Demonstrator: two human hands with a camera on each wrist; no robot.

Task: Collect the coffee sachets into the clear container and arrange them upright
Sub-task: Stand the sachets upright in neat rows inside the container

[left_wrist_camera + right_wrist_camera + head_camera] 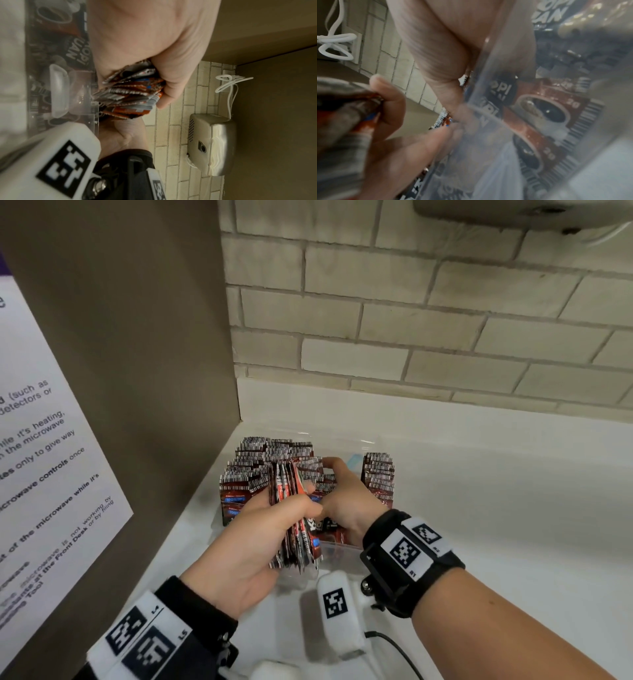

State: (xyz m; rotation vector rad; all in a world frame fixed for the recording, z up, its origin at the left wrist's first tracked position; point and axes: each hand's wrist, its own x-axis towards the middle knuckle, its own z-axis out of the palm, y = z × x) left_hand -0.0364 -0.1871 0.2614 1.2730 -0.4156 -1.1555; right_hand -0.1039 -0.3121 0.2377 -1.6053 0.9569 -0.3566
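A white notice (51,457) on the brown panel is showing fragments: "microwave controls", "Front Desk", "detectors". Coffee sachets (544,112) behind the clear container (488,81) wall are reading "OPI" and "20"; one in the left wrist view is showing "UAN". Wristbands (416,546) are carrying "L4", "L5", "R1".

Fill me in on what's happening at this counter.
A person is packing coffee sachets into a clear container on a white counter. The left hand grips a thick bundle of sachets over the container. The right hand reaches inside among the sachets already standing upright; what its fingers are doing there is hidden. Another upright row stands at the right end.
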